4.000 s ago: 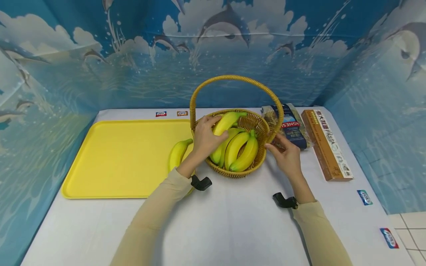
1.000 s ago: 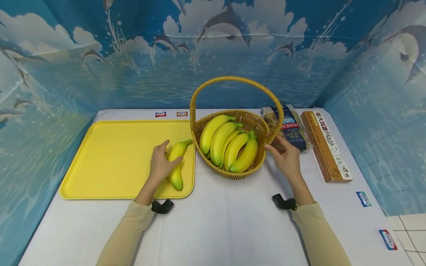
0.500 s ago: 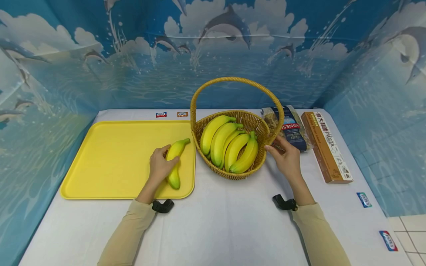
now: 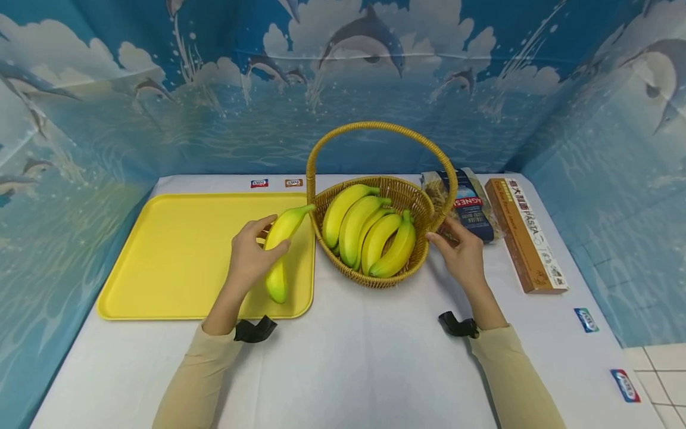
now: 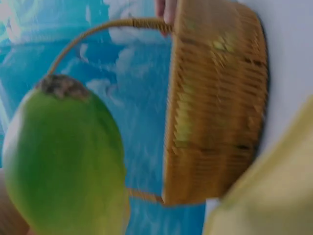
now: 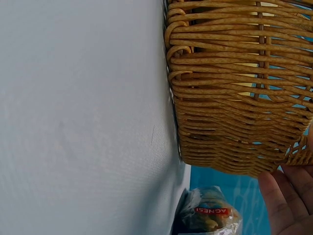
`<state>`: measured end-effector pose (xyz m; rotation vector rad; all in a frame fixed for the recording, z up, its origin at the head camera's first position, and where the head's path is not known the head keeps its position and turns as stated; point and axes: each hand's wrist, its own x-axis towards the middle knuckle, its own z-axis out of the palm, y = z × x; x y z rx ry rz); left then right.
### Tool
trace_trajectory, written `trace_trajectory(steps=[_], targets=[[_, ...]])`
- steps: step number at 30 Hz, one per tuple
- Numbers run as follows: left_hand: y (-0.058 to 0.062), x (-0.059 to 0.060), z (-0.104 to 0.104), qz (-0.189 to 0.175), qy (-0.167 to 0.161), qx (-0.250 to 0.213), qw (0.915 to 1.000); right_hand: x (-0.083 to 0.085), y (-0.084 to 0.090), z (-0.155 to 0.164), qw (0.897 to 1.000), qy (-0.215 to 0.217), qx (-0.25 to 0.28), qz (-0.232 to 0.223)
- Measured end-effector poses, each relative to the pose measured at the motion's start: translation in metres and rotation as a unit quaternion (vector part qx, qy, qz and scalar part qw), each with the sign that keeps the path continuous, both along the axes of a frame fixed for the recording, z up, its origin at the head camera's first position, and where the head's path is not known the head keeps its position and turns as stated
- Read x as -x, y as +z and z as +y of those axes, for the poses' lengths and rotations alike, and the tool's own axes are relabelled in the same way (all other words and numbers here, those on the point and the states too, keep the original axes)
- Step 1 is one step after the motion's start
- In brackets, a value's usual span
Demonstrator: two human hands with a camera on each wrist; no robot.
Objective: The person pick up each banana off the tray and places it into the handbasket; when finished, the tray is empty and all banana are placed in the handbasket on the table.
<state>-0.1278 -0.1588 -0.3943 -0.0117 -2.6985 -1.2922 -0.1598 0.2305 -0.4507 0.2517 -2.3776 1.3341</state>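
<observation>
Over the right end of the yellow tray (image 4: 177, 256), my left hand (image 4: 250, 253) grips a yellow banana (image 4: 277, 281) between thumb and fingers. Its green tip (image 5: 63, 147) looms close in the left wrist view. To the right stands a wicker basket (image 4: 375, 283) with a tall hoop handle, holding several bananas (image 4: 358, 232) side by side. My right hand (image 4: 462, 253) holds the basket's right rim at the foot of the handle, thumb at the front. The right wrist view has these fingers (image 6: 276, 200) against the woven wall; some fingertips are hidden.
Behind the right hand lies a bag of Agnesi pasta (image 4: 471, 205), touching or nearly touching the basket. A long pasta box (image 4: 527, 238) lies farther right. Small wrapper-like pieces, one a red packet (image 4: 625, 385), lie near the table's edges. A dolphin-print curtain (image 4: 370, 89) closes the back.
My left hand left the basket after setting a banana there, came down on the tray's last banana, took hold of it and lifted it slightly. The right hand stayed on the basket.
</observation>
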Motion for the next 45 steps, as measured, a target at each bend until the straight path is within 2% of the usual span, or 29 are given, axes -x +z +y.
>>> trace_trajectory(steps=[3, 8, 11, 16, 22, 28, 34, 45], targets=[[0.014, 0.001, 0.022, 0.023, -0.044, 0.005, 0.9988, 0.000, 0.002, 0.001, 1.000, -0.002, -0.001, 0.000], [0.029, 0.013, 0.061, 0.052, -0.097, 0.019, 0.9937, 0.000, 0.003, 0.000, 1.000, -0.003, -0.001, 0.003], [0.034, 0.024, 0.083, 0.058, -0.114, 0.031, 0.9912, 0.000, 0.003, -0.001, 1.000, -0.007, -0.002, -0.001], [0.035, 0.046, 0.113, 0.068, -0.118, 0.049, 0.9895, 0.001, 0.002, -0.001, 1.000, -0.006, 0.001, -0.009], [0.028, 0.065, 0.139, 0.051, -0.128, 0.072, 0.9878, 0.001, 0.002, 0.000, 1.000, 0.001, 0.007, -0.009], [0.005, 0.077, 0.154, 0.042, -0.134, 0.099, 0.9851, 0.001, 0.000, 0.001, 1.000, 0.001, 0.002, 0.001], [-0.011, 0.079, 0.160, 0.039, -0.138, 0.119, 0.9824, 0.001, 0.001, 0.000, 1.000, 0.004, 0.005, 0.004], [-0.017, 0.074, 0.167, 0.065, -0.138, 0.205, 0.9668, 0.001, 0.002, -0.002, 1.000, 0.005, 0.011, 0.007]])
